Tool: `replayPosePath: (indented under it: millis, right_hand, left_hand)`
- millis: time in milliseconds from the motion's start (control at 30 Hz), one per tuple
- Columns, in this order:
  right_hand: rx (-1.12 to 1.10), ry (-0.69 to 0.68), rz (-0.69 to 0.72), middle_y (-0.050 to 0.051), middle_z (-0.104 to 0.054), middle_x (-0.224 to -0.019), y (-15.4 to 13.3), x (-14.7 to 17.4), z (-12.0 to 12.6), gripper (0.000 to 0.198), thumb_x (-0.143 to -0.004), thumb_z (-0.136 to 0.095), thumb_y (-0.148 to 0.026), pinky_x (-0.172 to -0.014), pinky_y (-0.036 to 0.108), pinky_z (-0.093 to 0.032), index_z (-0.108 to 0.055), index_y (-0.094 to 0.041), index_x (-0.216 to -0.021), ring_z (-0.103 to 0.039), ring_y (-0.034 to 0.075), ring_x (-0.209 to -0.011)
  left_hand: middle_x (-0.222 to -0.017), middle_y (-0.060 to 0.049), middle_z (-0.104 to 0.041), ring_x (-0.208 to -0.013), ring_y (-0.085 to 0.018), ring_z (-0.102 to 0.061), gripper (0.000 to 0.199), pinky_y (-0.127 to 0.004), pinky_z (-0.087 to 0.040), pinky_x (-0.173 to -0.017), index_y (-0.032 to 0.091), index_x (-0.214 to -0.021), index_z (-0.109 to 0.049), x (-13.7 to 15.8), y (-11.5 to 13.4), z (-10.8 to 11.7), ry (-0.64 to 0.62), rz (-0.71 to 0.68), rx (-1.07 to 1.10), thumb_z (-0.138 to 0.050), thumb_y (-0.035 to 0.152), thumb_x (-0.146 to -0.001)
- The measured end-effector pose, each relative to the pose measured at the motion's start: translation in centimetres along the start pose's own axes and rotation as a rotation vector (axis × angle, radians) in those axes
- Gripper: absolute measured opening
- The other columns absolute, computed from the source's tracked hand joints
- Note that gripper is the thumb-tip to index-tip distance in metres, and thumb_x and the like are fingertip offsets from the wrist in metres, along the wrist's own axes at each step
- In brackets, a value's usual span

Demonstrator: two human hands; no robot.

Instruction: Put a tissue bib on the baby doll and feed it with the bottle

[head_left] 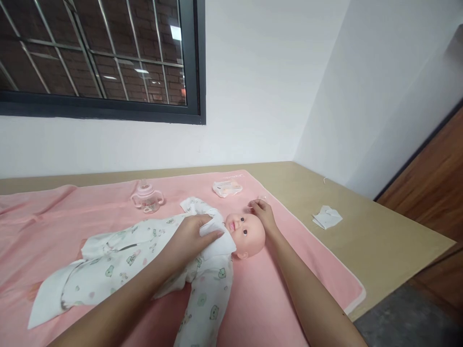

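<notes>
A baby doll (249, 233) in white patterned clothes (144, 246) lies on its back on a pink blanket (260, 289), head to the right. At the doll's neck, my left hand (195, 236) grips a folded white cloth (219, 241) between thumb and fingers; it spreads over the upper chest below the chin. Just beyond the doll's head, my right hand (263, 214) is low over the blanket with its fingers curled together. Whatever it may pinch is too small to make out. A small clear object (262, 197) shows right behind those fingers.
A pink two-handled baby bottle (147, 198) stands on the blanket behind the doll. Farther right lies a clear plastic packet (227, 188). A crumpled white tissue (327, 217) rests on the tan tabletop (379, 241). Walls and a barred window (101, 58) border the back.
</notes>
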State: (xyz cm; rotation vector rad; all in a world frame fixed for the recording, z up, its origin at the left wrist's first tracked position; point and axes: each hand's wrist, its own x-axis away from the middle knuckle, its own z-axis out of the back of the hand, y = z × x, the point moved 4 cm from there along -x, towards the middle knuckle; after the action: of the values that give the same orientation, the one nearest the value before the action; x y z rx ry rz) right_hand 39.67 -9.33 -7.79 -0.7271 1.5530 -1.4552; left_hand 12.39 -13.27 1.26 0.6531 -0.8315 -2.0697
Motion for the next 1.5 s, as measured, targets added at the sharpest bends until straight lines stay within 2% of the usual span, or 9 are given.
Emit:
replayPosePath:
  millis: [100,233,433,633,833,1033,1133,1333,1500]
  right_hand:
    - [0.021,0.007,-0.036,0.006,-0.068,-0.083,1.1,-0.2,0.2,0.026,-0.073,-0.058,-0.044,-0.070,0.030,-0.048,-0.061,-0.018,-0.075,-0.060,0.017,-0.071]
    - [0.161,-0.047,-0.037,0.005,-0.068,-0.077,2.2,-0.4,0.2,0.023,-0.073,-0.053,-0.041,-0.070,0.031,-0.047,-0.060,-0.019,-0.070,-0.060,0.018,-0.072]
    - [0.273,-0.137,-0.015,0.005,-0.069,-0.080,2.3,0.0,-0.4,0.020,-0.072,-0.052,-0.038,-0.068,0.030,-0.046,-0.058,-0.020,-0.069,-0.061,0.019,-0.077]
    - [0.346,-0.160,-0.024,0.006,-0.070,-0.080,2.5,0.0,-0.5,0.020,-0.074,-0.051,-0.038,-0.068,0.030,-0.045,-0.060,-0.020,-0.071,-0.062,0.020,-0.078]
    - [0.423,-0.154,-0.035,0.005,-0.071,-0.080,2.3,0.2,-0.4,0.021,-0.074,-0.051,-0.038,-0.069,0.031,-0.044,-0.062,-0.020,-0.072,-0.062,0.020,-0.078]
    - [0.361,-0.165,-0.045,0.002,-0.066,-0.073,1.8,0.6,-0.7,0.014,-0.067,-0.052,-0.034,-0.066,0.030,-0.041,-0.056,-0.020,-0.066,-0.057,0.018,-0.071]
    - [0.325,-0.160,-0.063,0.000,-0.062,-0.068,1.8,0.7,-0.7,0.014,-0.065,-0.052,-0.035,-0.064,0.029,-0.040,-0.053,-0.021,-0.065,-0.054,0.017,-0.067]
    - [0.321,-0.170,-0.070,0.000,-0.061,-0.067,2.1,0.3,-0.7,0.017,-0.065,-0.051,-0.038,-0.064,0.029,-0.039,-0.051,-0.021,-0.062,-0.053,0.016,-0.068]
    - [0.334,-0.180,-0.079,0.001,-0.064,-0.070,2.3,0.2,-0.7,0.016,-0.066,-0.051,-0.037,-0.064,0.029,-0.040,-0.054,-0.021,-0.065,-0.056,0.017,-0.070]
  left_hand:
    - [-0.068,0.001,-0.048,-0.070,-0.016,-0.045,0.031,-0.028,-0.030,-0.064,0.018,-0.065,-0.039,-1.0,0.6,0.3,-0.078,-0.058,-0.158,-0.054,0.040,-0.081]
    - [-0.063,0.003,-0.044,-0.064,-0.014,-0.042,0.029,-0.028,-0.025,-0.059,0.018,-0.062,-0.037,-2.6,1.8,1.0,-0.218,-0.033,-0.317,-0.057,0.034,-0.076]
    - [-0.058,0.004,-0.023,-0.055,-0.010,-0.024,0.033,-0.030,-0.016,-0.053,0.017,-0.060,-0.025,-3.5,1.8,0.1,-0.329,0.038,-0.318,-0.055,0.024,-0.072]
    - [-0.059,0.003,-0.024,-0.056,-0.011,-0.025,0.045,-0.031,-0.015,-0.053,0.018,-0.063,-0.020,-3.3,1.9,-0.5,-0.250,0.066,-0.379,-0.060,0.037,-0.075]
    - [-0.058,0.002,-0.038,-0.060,-0.014,-0.033,0.035,-0.031,-0.021,-0.060,0.017,-0.061,-0.026,-2.9,3.0,-1.1,-0.186,-0.001,-0.473,-0.052,0.029,-0.082]
    - [-0.065,0.000,-0.052,-0.067,-0.018,-0.045,0.025,-0.031,-0.026,-0.067,0.018,-0.064,-0.036,-2.8,3.0,-1.4,-0.172,-0.066,-0.448,-0.050,0.025,-0.083]
    - [-0.063,0.000,-0.049,-0.066,-0.018,-0.045,0.027,-0.030,-0.026,-0.067,0.018,-0.063,-0.033,-3.0,2.8,-1.4,-0.154,-0.058,-0.446,-0.053,0.023,-0.081]
    - [-0.056,0.002,-0.036,-0.057,-0.014,-0.031,0.033,-0.030,-0.028,-0.070,0.017,-0.061,-0.024,-3.5,2.6,-1.3,-0.133,-0.077,-0.483,-0.052,0.020,-0.080]
    - [-0.060,0.001,-0.045,-0.061,-0.015,-0.040,0.032,-0.033,-0.032,-0.081,0.017,-0.063,-0.029,-3.7,2.3,-1.5,-0.156,-0.082,-0.512,-0.051,0.022,-0.084]
